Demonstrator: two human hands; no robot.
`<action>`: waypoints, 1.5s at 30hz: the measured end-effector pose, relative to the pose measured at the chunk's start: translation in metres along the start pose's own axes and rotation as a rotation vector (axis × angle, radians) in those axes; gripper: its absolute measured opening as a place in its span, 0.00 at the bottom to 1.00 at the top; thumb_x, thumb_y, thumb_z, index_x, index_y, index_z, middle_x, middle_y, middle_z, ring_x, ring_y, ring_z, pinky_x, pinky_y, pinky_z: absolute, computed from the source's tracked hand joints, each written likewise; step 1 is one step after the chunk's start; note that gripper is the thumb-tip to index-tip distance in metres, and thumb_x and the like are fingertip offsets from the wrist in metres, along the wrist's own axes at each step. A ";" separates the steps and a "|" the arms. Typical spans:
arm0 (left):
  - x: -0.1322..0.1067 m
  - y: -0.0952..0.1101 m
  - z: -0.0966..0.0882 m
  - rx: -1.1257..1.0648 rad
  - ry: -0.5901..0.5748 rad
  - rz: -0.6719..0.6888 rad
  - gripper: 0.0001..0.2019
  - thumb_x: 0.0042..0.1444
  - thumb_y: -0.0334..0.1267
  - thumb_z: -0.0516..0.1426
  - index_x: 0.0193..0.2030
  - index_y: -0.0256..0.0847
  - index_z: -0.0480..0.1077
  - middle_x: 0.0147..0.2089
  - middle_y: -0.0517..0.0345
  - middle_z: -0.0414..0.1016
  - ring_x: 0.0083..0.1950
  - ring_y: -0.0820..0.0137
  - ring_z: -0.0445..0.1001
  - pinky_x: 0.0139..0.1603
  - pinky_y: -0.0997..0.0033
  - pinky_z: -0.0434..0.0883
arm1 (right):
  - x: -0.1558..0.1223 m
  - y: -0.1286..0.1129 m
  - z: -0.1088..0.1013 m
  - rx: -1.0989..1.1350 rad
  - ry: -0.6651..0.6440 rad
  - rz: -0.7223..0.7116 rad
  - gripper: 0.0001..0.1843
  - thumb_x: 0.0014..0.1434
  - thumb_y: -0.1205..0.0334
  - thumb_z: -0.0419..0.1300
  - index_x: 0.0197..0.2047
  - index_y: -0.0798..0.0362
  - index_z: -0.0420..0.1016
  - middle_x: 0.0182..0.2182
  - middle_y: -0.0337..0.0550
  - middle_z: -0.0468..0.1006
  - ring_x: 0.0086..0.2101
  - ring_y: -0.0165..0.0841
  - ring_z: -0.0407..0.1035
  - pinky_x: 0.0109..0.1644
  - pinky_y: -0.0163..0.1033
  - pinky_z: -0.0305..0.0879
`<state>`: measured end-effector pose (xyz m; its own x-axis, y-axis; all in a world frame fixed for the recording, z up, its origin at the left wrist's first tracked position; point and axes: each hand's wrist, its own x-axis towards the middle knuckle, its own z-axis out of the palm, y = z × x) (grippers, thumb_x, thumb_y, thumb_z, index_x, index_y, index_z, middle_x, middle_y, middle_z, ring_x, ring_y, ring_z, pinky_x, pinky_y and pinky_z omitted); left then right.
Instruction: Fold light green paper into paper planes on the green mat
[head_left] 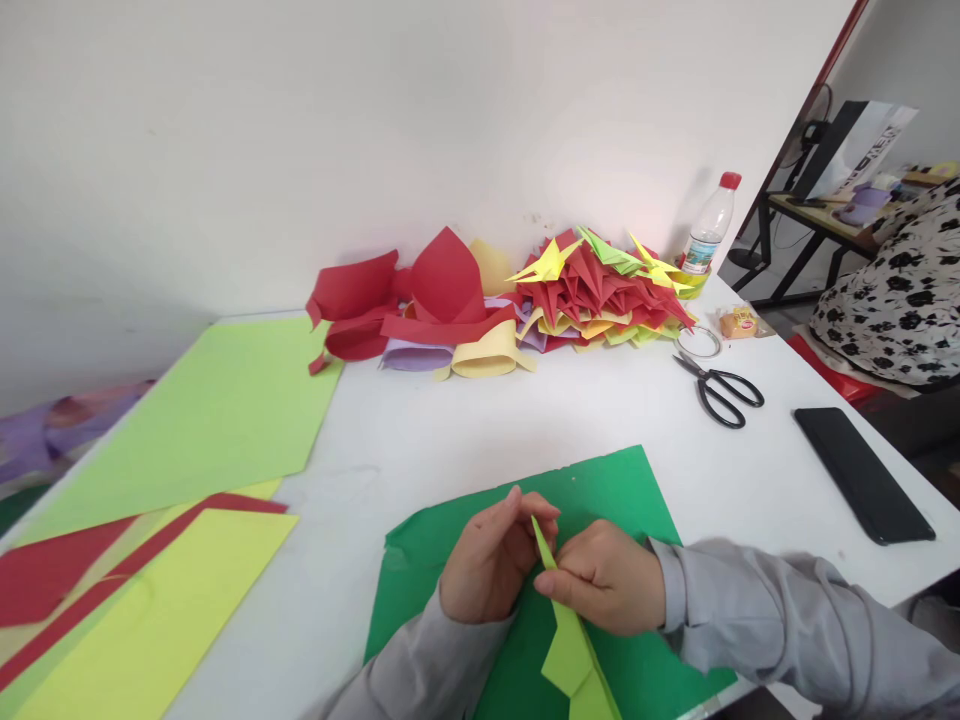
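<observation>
1. Fingers of the right hand point(611, 582) grasp the folded paper point(571, 645) below its pointed tip.
2. Fingers of the left hand point(489, 560) curl beside that tip; I cannot tell whether they touch it.
3. The paper's long axis runs from the tip bodyward and slightly right, above the green sheet point(626, 492); the right hand is nearer.

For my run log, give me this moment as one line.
Right hand: pinching folded lime paper | left hand: cupped near its tip | beneath: green sheet | scissors: on table
</observation>
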<state>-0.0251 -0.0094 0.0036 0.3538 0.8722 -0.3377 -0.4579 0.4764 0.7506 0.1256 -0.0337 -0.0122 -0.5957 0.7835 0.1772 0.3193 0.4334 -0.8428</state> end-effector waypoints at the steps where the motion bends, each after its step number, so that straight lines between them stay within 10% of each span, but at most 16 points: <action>1: -0.001 0.000 0.000 0.015 -0.003 0.012 0.15 0.47 0.49 0.65 0.25 0.37 0.78 0.25 0.58 0.72 0.25 0.74 0.68 0.26 0.73 0.65 | 0.000 0.000 0.000 0.009 0.005 0.003 0.27 0.67 0.52 0.44 0.17 0.52 0.48 0.15 0.33 0.54 0.18 0.24 0.50 0.23 0.33 0.47; 30: 0.004 -0.004 -0.008 0.186 -0.032 0.091 0.18 0.40 0.45 0.70 0.18 0.36 0.69 0.19 0.62 0.66 0.22 0.77 0.62 0.23 0.75 0.60 | 0.005 -0.002 -0.007 0.228 0.047 0.142 0.33 0.62 0.40 0.50 0.14 0.52 0.49 0.12 0.31 0.52 0.16 0.22 0.49 0.19 0.31 0.45; 45: 0.008 -0.002 -0.014 0.345 -0.149 0.140 0.15 0.38 0.45 0.70 0.18 0.37 0.72 0.21 0.60 0.67 0.23 0.74 0.64 0.25 0.73 0.61 | 0.001 -0.002 -0.004 0.234 0.061 0.100 0.24 0.58 0.59 0.54 0.15 0.52 0.48 0.14 0.29 0.51 0.17 0.21 0.46 0.21 0.32 0.44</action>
<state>-0.0332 -0.0014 -0.0087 0.4338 0.8881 -0.1519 -0.2181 0.2670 0.9387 0.1272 -0.0322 -0.0083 -0.5222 0.8456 0.1111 0.1914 0.2431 -0.9509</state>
